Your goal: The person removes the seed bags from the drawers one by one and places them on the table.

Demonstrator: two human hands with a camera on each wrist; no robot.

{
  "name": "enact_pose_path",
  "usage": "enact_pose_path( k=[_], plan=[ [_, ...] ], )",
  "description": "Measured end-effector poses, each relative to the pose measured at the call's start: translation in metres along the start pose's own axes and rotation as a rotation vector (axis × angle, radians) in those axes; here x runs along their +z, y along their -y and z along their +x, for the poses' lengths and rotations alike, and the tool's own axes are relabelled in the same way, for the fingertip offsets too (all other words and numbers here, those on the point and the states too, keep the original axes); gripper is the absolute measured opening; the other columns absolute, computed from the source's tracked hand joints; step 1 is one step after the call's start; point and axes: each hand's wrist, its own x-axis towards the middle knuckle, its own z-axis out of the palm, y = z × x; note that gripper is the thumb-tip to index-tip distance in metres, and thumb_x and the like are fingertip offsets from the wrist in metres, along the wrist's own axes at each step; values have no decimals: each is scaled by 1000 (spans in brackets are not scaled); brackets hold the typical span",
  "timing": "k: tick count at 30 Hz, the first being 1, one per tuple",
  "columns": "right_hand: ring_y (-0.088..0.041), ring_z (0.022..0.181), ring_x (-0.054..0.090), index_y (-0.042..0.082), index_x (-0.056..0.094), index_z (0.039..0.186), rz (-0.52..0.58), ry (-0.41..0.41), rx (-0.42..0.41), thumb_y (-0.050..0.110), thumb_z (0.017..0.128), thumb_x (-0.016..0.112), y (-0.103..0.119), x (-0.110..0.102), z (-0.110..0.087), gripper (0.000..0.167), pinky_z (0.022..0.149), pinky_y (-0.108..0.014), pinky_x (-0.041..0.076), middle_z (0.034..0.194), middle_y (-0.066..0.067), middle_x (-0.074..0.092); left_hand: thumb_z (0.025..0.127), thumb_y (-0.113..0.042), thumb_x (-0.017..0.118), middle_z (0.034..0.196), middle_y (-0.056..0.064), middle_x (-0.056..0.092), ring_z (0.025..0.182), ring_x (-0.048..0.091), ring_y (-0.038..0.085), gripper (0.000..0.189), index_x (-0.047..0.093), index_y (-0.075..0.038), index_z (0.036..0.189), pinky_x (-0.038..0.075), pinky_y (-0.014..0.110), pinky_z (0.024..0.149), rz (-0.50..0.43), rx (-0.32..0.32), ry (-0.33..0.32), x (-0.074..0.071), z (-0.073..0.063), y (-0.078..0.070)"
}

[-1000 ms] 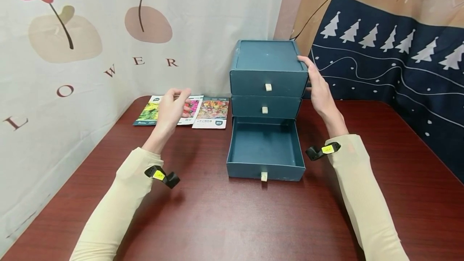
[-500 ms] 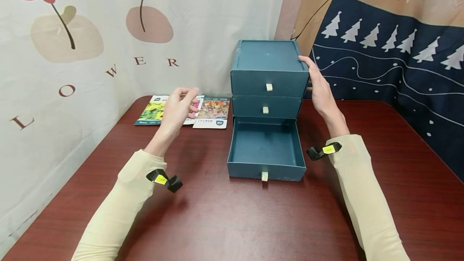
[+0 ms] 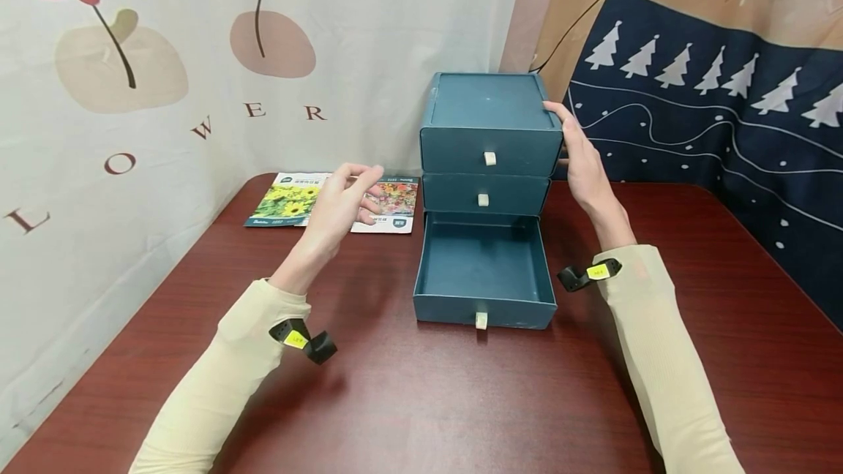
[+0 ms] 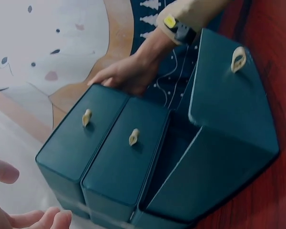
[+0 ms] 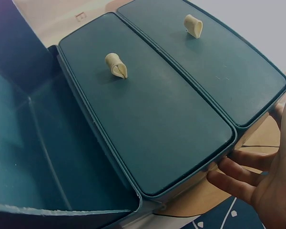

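A blue three-drawer cabinet (image 3: 490, 152) stands on the table with its bottom drawer (image 3: 484, 262) pulled out; that drawer's inside is bare. The upper two drawers are closed, each with a small cream pull tab (image 5: 116, 66). My right hand (image 3: 586, 170) rests against the cabinet's right side, fingertips along its edge and fingers fairly straight. My left hand (image 3: 339, 207) hovers left of the cabinet with loosely bent fingers and nothing in them. It partly covers the flower-printed packets, of which a yellow-flower packet (image 3: 283, 200) and a mixed-flower packet (image 3: 398, 203) show.
The dark red wooden table (image 3: 421, 401) runs out to both sides. Behind it hang a white curtain (image 3: 375, 42) with flower prints and a navy cloth (image 3: 698, 115) with white trees. Each sleeve carries a black wrist camera.
My left hand has moved right over the packets, toward the cabinet, uncovering more of the yellow-flower packet. The right hand and the cabinet have stayed in place.
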Motion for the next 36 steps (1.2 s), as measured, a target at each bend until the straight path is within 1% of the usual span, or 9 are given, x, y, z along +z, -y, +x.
enact_pose_path(
  k=[5, 8, 9, 12, 17, 21, 24, 30, 36],
  plan=[
    [-34, 131, 40, 30, 36, 156, 0, 0, -1, 51, 108, 18, 0, 0, 0, 56, 104, -71, 32, 162, -1, 30, 103, -36, 56, 104, 17, 62, 75, 67, 21, 46, 52, 2, 128, 56, 26, 64, -1, 0, 46, 8, -8, -3],
    [-34, 130, 40, 29, 36, 156, 2, 1, -3, 51, 108, 18, 0, 0, 0, 56, 104, -71, 32, 162, -1, 31, 103, -34, 56, 106, 20, 63, 79, 66, 28, 43, 53, 1, 127, 56, 27, 64, 2, -3, 65, 13, -12, -4],
    [-34, 130, 40, 29, 36, 156, 2, 1, -3, 51, 108, 18, 0, 0, 0, 55, 104, -71, 32, 162, -1, 31, 103, -34, 56, 106, 20, 63, 80, 65, 30, 43, 53, 1, 127, 56, 27, 64, 8, -4, 70, 14, -14, -4],
    [-34, 130, 40, 30, 36, 156, 3, 1, -2, 51, 108, 18, 1, 0, 0, 55, 104, -71, 32, 162, 0, 30, 103, -35, 56, 105, 19, 64, 81, 65, 31, 41, 54, -1, 127, 56, 29, 64, 23, 0, 79, 17, -18, -6],
    [-33, 129, 40, 29, 36, 156, 6, 1, -2, 51, 109, 18, 1, 0, -1, 55, 103, -71, 31, 162, -1, 31, 104, -35, 55, 108, 18, 64, 79, 65, 25, 40, 54, -2, 126, 57, 31, 65, 34, 5, 98, 21, -22, -9],
    [-34, 129, 40, 29, 36, 156, 9, 0, -5, 50, 109, 18, 0, 0, -1, 55, 103, -71, 31, 161, -1, 31, 104, -36, 56, 108, 20, 64, 82, 67, 33, 39, 54, -3, 126, 57, 32, 66, 27, -5, 113, 25, -25, -11],
    [-34, 131, 39, 29, 36, 156, 9, 0, -3, 50, 109, 18, 0, 0, -1, 55, 104, -72, 31, 162, -1, 30, 104, -35, 56, 106, 19, 64, 84, 67, 36, 39, 55, -4, 128, 57, 31, 66, 15, -12, 130, 28, -28, -12],
    [-34, 132, 39, 30, 36, 156, 4, 0, 3, 51, 108, 18, 1, 0, -1, 55, 104, -71, 31, 162, 1, 29, 105, -31, 55, 105, 21, 63, 81, 66, 32, 38, 53, -2, 129, 56, 28, 65, -18, -27, 188, 36, -35, -15],
    [-35, 132, 39, 30, 35, 156, 3, 3, 1, 51, 108, 19, 0, 0, 0, 55, 104, -71, 31, 163, 2, 27, 103, -32, 57, 100, 16, 66, 78, 67, 29, 38, 55, -4, 128, 56, 27, 64, -13, -47, 202, 42, -41, -16]
  ],
)
